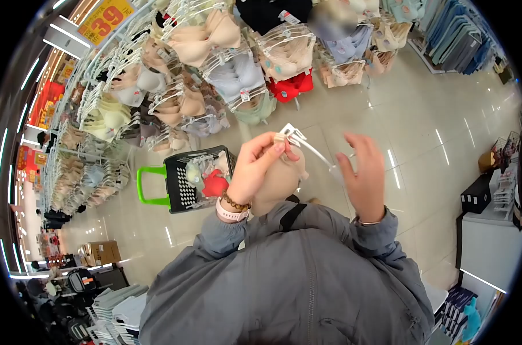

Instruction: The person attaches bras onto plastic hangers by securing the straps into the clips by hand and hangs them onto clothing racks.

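A white plastic hanger [314, 150] is in front of my chest, sloping down to the right. My left hand [258, 167] is closed at its upper left end, thumb and fingers pinching a beige strap there. A beige bra [278, 183] hangs below these fingers, partly hidden behind the hand and jacket. My right hand [362, 172] is raised by the hanger's lower right end, with thumb and fingers apart. Whether its thumb touches the hanger is unclear.
A black shopping basket [181, 183] with a green handle [148, 185] stands on the floor at left, holding clothing, including a red piece [215, 184]. Racks of bras [232, 75] line the front and left. A grey counter [491, 244] is at right.
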Tool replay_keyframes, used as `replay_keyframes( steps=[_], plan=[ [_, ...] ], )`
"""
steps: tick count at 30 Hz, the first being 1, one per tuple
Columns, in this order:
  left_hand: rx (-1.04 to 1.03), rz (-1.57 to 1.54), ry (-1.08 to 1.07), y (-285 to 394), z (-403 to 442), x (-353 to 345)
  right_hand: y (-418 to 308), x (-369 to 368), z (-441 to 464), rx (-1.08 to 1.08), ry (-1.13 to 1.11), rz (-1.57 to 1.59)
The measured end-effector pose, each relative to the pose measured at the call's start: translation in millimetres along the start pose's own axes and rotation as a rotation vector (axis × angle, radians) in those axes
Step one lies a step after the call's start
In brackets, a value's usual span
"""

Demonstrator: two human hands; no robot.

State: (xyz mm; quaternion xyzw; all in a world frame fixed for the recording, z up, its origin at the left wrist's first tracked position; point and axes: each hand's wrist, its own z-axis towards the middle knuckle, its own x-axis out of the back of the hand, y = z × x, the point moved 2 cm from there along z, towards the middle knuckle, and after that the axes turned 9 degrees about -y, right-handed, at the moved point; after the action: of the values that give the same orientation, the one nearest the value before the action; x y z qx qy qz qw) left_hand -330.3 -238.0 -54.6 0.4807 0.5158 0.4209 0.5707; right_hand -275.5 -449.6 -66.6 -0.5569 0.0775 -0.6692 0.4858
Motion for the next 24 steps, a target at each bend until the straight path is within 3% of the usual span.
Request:
replay_keyframes(
  steps=[1,2,5,7,13,16,18,22,24],
  plan=[
    [0.005,0.053,-0.020,-3,1,-6,-3,-1,0,0.075,-0.014,-0.311],
    [0.011,0.087,-0.052,-8,2,-10,-4,-4,0,0.071,0.000,-0.324],
    [0.009,0.272,-0.143,-15,1,-33,-9,-18,-1,0.130,-0.104,-0.121],
    [-0.029,0.298,-0.117,-16,2,-42,-4,-25,-2,-0.172,-0.285,0.423],
    [-0.005,0.262,-0.183,-5,-1,-56,-2,-16,-9,-0.091,-0.130,0.729],
    [-0.012,0.292,-0.159,12,-7,-71,-4,5,-11,-0.103,-0.150,0.699],
    [-0.220,0.571,-0.105,34,-13,-79,-18,40,-11,0.012,-0.054,0.428],
    [-0.251,0.722,-0.117,65,-26,-85,-42,88,-29,0.397,0.101,0.234],
    [-0.372,0.732,-0.182,70,-32,-89,-54,94,-32,0.473,0.105,0.227]
  ],
)
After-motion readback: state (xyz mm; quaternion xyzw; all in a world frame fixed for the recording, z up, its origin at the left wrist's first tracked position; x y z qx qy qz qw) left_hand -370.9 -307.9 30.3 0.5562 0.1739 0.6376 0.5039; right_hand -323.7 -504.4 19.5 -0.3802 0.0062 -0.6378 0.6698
